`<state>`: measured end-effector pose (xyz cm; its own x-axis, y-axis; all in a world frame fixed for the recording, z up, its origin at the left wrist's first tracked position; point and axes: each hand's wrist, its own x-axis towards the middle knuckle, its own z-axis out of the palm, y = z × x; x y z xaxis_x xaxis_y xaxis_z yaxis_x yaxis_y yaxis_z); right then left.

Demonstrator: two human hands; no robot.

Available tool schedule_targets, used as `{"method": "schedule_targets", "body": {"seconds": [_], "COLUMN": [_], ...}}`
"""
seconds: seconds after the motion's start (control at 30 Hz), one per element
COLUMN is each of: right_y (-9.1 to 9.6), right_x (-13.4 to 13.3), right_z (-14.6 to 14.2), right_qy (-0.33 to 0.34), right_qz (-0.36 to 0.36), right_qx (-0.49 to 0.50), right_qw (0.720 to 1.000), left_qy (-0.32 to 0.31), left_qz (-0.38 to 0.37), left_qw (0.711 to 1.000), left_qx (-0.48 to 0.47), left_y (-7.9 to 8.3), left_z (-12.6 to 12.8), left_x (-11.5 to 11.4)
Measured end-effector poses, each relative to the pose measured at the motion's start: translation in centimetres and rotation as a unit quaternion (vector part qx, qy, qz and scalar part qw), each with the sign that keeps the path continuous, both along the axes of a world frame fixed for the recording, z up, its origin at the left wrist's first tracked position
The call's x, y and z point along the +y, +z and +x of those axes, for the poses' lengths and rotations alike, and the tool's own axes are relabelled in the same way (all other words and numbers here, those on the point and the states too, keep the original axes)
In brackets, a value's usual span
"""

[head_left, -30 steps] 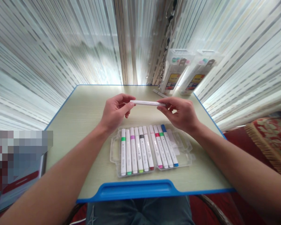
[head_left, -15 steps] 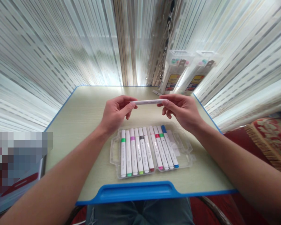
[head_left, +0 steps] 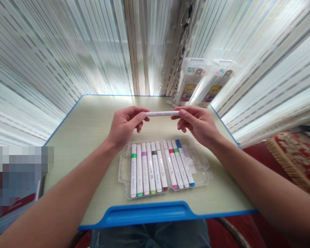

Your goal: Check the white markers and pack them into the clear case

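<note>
A white marker [head_left: 162,113] is stretched level between my two hands, above the table. My left hand [head_left: 126,124] pinches its left end between thumb and fingers. At the other end, my right hand [head_left: 196,123] grips it the same way, and both tips are covered by fingers. Just below, a clear plastic case [head_left: 200,179] lies opened flat. Several white markers with coloured bands and ends fill its left half and part of its right half, among them one with a blue cap [head_left: 179,143].
Two clear upright cases [head_left: 192,82] with labels stand at the table's back right corner. A small white piece [head_left: 172,104] lies beside them. The pale table [head_left: 67,148] has a blue front lip [head_left: 147,214]. Striped curtains hang behind. A patterned fringed cloth [head_left: 297,158] is at right.
The view has shifted slightly. Both hands keep the marker in nearly the same place, and the printing on its barrel shows more clearly now.
</note>
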<state>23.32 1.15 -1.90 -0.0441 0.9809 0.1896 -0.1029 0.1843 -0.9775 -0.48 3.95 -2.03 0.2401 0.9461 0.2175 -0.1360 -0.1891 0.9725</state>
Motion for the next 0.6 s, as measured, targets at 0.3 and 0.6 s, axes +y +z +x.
{"method": "schedule_targets", "body": {"seconds": [0.3,0.6], "right_y": [0.46,0.41], "right_x": [-0.36,-0.44], "right_z": [0.04,-0.16], "right_qy": [0.016,0.02], "right_qz": [-0.009,-0.013], "right_qx": [0.012,0.014], "right_qw": [1.0,1.0], "left_qy": [-0.002,-0.008], "left_qz": [0.0,-0.035], "left_qw": [1.0,0.999], "left_qx": [-0.001,-0.033], "left_y": [-0.19,-0.01], "left_z": [0.02,0.03], "left_x": [0.04,0.12]}}
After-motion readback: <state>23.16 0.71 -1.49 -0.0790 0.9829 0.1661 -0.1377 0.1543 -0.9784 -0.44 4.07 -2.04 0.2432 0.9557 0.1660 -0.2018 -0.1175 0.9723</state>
